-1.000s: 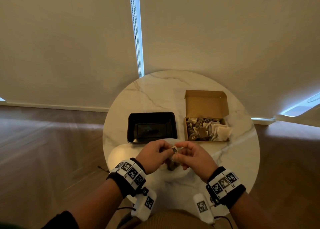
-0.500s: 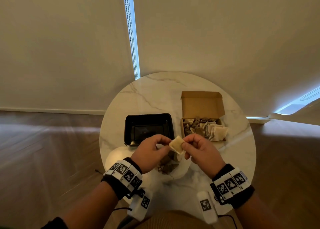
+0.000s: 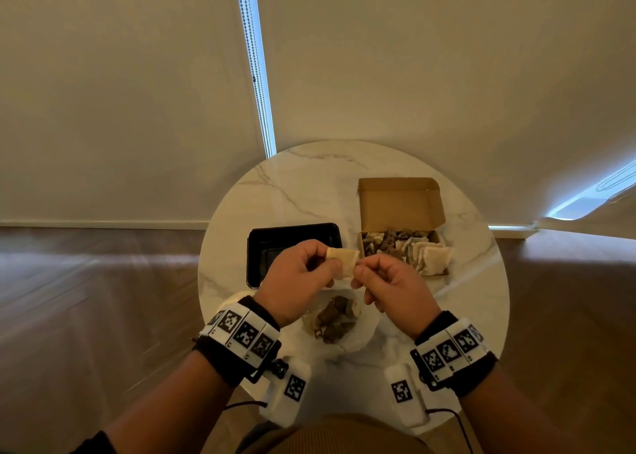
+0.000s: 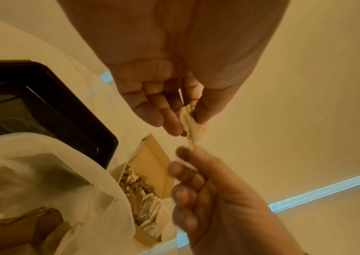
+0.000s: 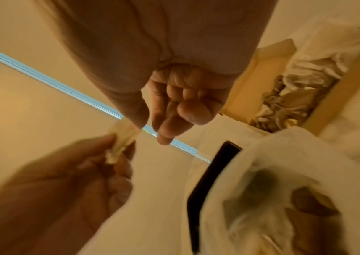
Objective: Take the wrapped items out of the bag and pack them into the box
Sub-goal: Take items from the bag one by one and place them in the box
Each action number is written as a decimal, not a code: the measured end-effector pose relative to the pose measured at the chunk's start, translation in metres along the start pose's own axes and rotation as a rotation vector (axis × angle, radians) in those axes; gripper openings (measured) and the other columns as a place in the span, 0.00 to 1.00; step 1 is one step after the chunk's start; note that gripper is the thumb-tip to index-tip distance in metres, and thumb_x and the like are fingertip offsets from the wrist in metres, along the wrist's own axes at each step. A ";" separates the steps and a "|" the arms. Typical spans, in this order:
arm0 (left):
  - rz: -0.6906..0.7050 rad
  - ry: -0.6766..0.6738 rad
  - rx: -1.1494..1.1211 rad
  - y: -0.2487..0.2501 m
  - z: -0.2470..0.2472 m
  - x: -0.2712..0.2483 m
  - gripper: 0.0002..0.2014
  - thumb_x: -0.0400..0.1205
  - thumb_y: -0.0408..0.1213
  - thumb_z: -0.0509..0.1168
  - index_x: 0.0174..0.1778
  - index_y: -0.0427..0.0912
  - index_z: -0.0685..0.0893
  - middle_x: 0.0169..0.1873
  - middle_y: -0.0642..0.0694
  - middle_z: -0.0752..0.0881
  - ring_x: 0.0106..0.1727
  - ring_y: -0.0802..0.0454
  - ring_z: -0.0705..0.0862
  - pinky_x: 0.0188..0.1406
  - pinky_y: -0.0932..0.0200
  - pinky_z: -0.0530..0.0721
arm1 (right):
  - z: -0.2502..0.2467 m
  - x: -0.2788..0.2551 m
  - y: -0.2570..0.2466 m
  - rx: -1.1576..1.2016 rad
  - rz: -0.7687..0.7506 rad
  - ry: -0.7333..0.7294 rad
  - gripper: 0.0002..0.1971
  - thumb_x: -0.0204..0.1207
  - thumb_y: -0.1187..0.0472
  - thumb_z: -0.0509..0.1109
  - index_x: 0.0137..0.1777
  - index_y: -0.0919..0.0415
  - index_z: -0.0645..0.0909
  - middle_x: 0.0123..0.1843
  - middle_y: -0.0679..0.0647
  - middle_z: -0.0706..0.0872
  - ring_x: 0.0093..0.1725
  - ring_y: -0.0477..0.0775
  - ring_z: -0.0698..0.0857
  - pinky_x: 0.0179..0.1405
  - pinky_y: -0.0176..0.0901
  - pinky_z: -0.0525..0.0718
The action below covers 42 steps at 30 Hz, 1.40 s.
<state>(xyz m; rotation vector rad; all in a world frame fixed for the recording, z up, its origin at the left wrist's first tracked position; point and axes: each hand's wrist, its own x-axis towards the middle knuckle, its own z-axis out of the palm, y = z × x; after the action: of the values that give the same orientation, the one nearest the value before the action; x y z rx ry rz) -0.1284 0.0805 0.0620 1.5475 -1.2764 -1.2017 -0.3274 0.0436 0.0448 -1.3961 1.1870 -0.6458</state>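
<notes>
A small beige wrapped item [image 3: 345, 260] hangs in the air between both hands, above the table's near half. My left hand [image 3: 328, 264] pinches its left side with thumb and fingers. My right hand [image 3: 360, 270] pinches its right corner. In the left wrist view the item [image 4: 191, 125] is stretched between the two hands. The translucent white bag [image 3: 363, 333] lies below the hands with several brown wrapped items [image 3: 333, 319] inside. The open cardboard box [image 3: 399, 202] stands at the right and holds several wrapped items [image 3: 430, 259].
A black plastic tray [image 3: 256, 247] sits left of the box, partly behind my left hand. The round marble table [image 3: 303, 185] has its edge close on all sides. Wood floor lies around it, and a blind hangs behind.
Both hands have lifted the beige wrapped item up out of the bag and now hold it higher, stretched between them. The bag has stayed on the table.
</notes>
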 end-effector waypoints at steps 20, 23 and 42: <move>-0.269 0.101 0.005 -0.043 -0.046 -0.062 0.01 0.85 0.32 0.71 0.49 0.39 0.86 0.39 0.42 0.92 0.40 0.53 0.90 0.43 0.61 0.87 | 0.130 0.077 0.119 -0.780 0.289 -0.164 0.21 0.86 0.47 0.61 0.73 0.56 0.79 0.69 0.61 0.86 0.67 0.66 0.85 0.68 0.58 0.83; -0.271 0.104 0.028 -0.046 -0.047 -0.061 0.01 0.85 0.33 0.71 0.50 0.39 0.86 0.39 0.43 0.92 0.39 0.55 0.90 0.42 0.61 0.86 | 0.138 0.078 0.122 -0.818 0.278 -0.199 0.18 0.88 0.50 0.61 0.71 0.58 0.81 0.68 0.62 0.86 0.67 0.66 0.85 0.68 0.58 0.82; -0.288 0.101 -0.004 -0.054 -0.030 -0.024 0.03 0.84 0.37 0.73 0.48 0.42 0.86 0.39 0.44 0.93 0.41 0.51 0.92 0.43 0.55 0.90 | 0.011 -0.013 0.008 0.035 0.159 -0.021 0.03 0.83 0.63 0.73 0.54 0.58 0.88 0.32 0.50 0.88 0.30 0.47 0.82 0.27 0.35 0.78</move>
<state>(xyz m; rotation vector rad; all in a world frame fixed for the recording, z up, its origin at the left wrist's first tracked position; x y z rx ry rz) -0.0874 0.1145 0.0221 1.8098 -1.0088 -1.2830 -0.3244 0.0607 0.0384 -1.2623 1.2499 -0.5365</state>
